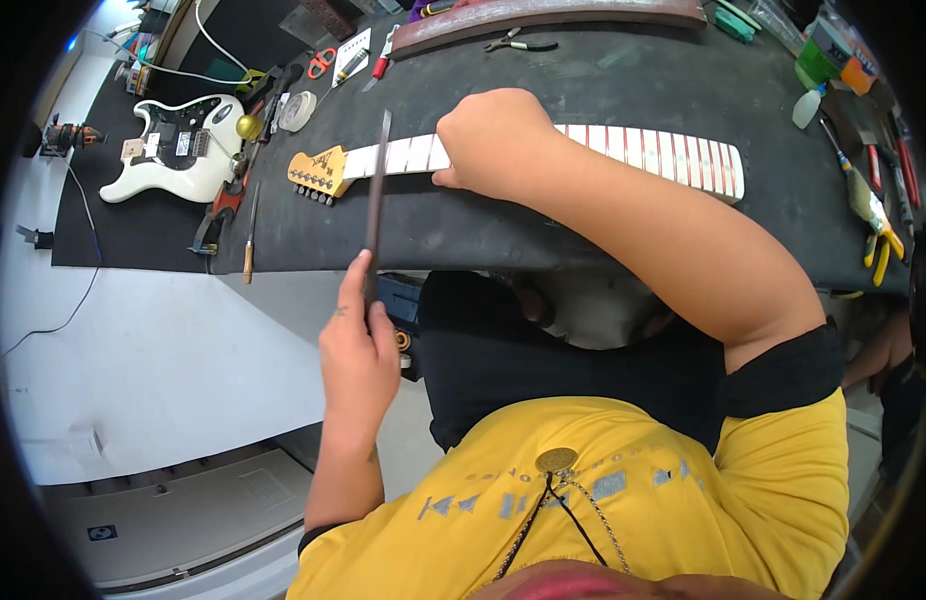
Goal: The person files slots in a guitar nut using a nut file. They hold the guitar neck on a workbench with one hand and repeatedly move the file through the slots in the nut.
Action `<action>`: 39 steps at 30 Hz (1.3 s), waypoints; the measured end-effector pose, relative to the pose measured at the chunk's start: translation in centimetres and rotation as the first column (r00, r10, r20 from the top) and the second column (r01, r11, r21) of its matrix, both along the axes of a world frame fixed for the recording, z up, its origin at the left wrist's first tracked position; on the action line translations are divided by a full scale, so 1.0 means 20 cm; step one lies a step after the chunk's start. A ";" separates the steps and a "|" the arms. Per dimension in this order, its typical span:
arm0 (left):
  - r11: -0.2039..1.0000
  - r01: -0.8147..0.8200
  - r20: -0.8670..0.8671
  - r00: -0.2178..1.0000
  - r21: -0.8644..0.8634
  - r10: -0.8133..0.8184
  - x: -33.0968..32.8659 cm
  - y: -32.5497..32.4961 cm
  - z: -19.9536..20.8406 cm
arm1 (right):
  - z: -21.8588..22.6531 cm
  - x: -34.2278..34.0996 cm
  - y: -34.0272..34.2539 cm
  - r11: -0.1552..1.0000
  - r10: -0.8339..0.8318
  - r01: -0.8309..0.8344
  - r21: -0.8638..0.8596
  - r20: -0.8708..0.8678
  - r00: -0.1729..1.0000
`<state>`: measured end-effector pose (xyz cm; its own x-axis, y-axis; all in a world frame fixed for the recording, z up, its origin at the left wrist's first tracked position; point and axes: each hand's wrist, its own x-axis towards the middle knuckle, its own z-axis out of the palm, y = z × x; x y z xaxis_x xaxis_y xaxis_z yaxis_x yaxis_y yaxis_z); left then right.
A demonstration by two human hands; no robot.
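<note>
A guitar neck (pixel 663 155) lies across the dark work mat, its fretboard taped white between the frets. Its pale headstock (pixel 320 172) with tuning pegs points left. My right hand (pixel 495 140) is closed around the neck near its middle, with the knuckles up and some fingers hidden. In my left hand (pixel 358 350) is a long, thin, dark file (pixel 376 210), index finger stretched along it. The file's far part crosses over the neck close to the headstock; whether it touches the frets I cannot tell.
Left of the headstock are a white guitar body (pixel 173 180), a wooden-handled tool (pixel 250 240) and orange scissors (pixel 321 63). Pliers (pixel 523 44) and a long reddish-brown bar (pixel 548 25) lie at the back. Yellow-handled pliers (pixel 871 215) sit at the right edge.
</note>
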<state>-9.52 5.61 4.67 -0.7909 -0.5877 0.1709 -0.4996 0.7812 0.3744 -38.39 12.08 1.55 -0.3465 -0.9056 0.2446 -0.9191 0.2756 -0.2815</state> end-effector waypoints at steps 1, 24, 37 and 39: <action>0.997 0.020 -0.017 1.000 -0.075 -0.021 -0.01 -0.02 0.02 | -0.01 0.00 0.00 1.000 0.008 -0.008 -0.014 -0.006 1.000; 0.984 0.172 -0.009 0.985 -0.053 -0.172 -0.05 -0.15 -0.09 | -0.07 0.01 -0.03 0.995 0.017 -0.018 -0.095 -0.002 1.000; 0.988 0.155 0.024 0.987 0.024 -0.156 -0.25 -0.23 -0.02 | -0.10 -0.01 -0.04 0.990 0.043 -0.046 -0.136 -0.024 0.999; 0.991 0.130 -0.003 0.991 0.001 -0.130 0.07 -0.11 -0.13 | -0.07 0.00 -0.05 0.992 0.029 -0.031 -0.126 -0.013 0.999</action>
